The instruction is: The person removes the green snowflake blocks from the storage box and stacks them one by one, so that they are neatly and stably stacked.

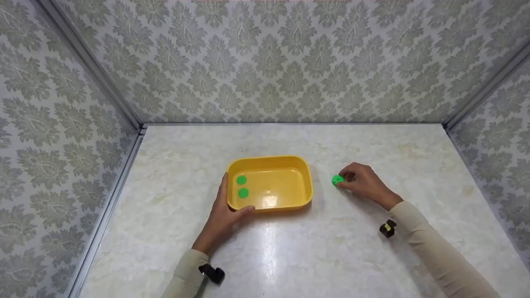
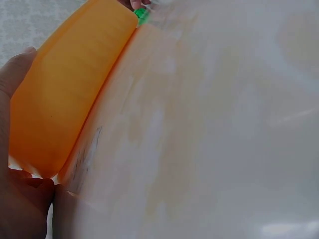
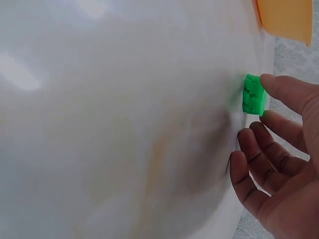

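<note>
A yellow plastic tray sits on the table with two green notched discs lying flat inside its left end. The left hand grips the tray's front left corner, thumb along the front rim and fingers at the left wall. Seen from the left wrist, the tray's outer wall fills the space beside that hand. To the right of the tray, the right hand pinches a small green notched piece between thumb and index finger. From the side this piece looks layered, like stacked discs. Its other fingers curl loosely below.
The marbled white tabletop spreads around the tray. Patterned wall panels with grey metal edging stand at the back and both sides. Black wrist cameras are strapped by both sleeves.
</note>
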Available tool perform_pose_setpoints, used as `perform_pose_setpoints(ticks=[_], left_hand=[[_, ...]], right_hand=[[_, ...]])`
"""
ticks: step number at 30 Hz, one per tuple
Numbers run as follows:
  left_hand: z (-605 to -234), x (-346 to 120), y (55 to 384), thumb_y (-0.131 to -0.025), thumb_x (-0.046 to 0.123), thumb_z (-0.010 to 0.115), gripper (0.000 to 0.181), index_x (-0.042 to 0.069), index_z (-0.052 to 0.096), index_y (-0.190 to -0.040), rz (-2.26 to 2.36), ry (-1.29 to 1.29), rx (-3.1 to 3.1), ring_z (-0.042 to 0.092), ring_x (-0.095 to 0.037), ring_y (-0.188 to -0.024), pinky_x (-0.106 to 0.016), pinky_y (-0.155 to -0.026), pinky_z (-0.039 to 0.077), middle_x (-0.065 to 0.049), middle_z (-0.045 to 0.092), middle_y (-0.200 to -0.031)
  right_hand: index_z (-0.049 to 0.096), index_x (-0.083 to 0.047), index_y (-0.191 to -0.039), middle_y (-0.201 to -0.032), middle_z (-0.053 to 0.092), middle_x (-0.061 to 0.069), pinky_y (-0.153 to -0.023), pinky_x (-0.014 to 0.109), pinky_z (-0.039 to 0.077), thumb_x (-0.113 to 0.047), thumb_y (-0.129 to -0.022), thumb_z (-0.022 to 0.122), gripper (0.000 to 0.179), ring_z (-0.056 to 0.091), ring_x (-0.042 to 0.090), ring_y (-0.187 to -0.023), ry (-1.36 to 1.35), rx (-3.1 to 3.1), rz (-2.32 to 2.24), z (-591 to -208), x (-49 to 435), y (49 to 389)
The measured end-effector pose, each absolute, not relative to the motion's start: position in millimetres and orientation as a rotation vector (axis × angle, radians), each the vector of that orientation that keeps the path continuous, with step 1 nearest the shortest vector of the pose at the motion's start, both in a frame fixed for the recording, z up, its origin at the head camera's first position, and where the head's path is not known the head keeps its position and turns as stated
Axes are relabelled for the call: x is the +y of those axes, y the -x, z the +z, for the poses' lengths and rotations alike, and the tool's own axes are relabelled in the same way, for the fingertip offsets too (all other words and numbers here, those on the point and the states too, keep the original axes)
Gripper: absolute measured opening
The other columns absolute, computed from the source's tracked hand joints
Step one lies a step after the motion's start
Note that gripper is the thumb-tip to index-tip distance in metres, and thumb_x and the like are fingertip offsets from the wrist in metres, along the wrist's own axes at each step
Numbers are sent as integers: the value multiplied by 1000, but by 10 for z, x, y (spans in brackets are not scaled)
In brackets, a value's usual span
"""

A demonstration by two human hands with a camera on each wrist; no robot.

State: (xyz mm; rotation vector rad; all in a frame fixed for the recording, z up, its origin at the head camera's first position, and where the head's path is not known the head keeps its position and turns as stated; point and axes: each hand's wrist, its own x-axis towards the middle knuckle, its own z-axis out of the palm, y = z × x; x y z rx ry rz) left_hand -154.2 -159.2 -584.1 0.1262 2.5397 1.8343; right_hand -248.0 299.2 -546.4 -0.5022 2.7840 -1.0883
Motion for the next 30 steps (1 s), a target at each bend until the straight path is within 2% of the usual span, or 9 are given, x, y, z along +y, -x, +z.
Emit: perform_pose_setpoints(ticks=[5,14,21,30], left_hand=[[-5839,-1590,1534,-89,35,95,130,21,3,-179,1851,-149,2544,17,-23,-168,-52,-136,14,-3,12,-184],[-5844,-1583,1535,-89,37,95,130,25,2,-179,1856,-144,2541,16,-21,-168,-51,-136,14,0,12,-184],[-5851,-1578,1534,-89,39,95,130,24,2,-179,1838,-131,2551,16,-22,-168,-52,-136,13,-1,12,-185],[-5863,-1595,1543,-89,36,95,129,24,3,-179,1862,-150,2536,16,-21,-168,-51,-136,13,0,11,-185]], right_hand=[[80,-4,-116,-108,74,9,-86,41,56,-21,-96,89,28,68,23,-97,467,2797,-1075,-5474,2974,2481],[80,-4,-116,-107,74,10,-86,41,56,-22,-95,90,29,67,24,-96,452,2806,-1061,-5462,2959,2473],[80,-3,-120,-113,75,12,-87,44,58,-23,-95,90,33,70,28,-101,442,2825,-1068,-5392,2966,2452],[80,-2,-122,-120,75,17,-87,48,59,-21,-97,88,33,70,28,-101,567,2821,-1107,-5195,2880,2449]])
